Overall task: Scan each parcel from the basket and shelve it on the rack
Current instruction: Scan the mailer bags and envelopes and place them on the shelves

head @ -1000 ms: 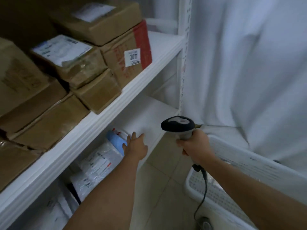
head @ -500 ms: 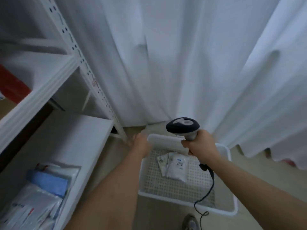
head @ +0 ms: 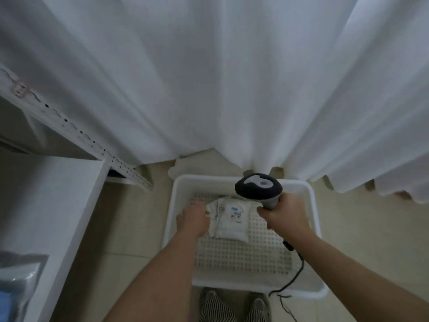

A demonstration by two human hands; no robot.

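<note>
Parcels (head: 228, 218) lie in a small white pile inside the white basket (head: 312, 219) on the floor. Left hand (head: 193, 219) touches the pile's edge; its fingers are hidden, so the grip is unclear. Right hand (head: 284, 218) wraps tight around the scanner (head: 258, 188). Farther back stand the rack (head: 53, 191) and curtain (head: 232, 77).

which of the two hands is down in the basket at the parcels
The left hand: it reaches into the white basket and touches the edge of the white parcels. The right hand is above them, gripping the scanner.
</note>
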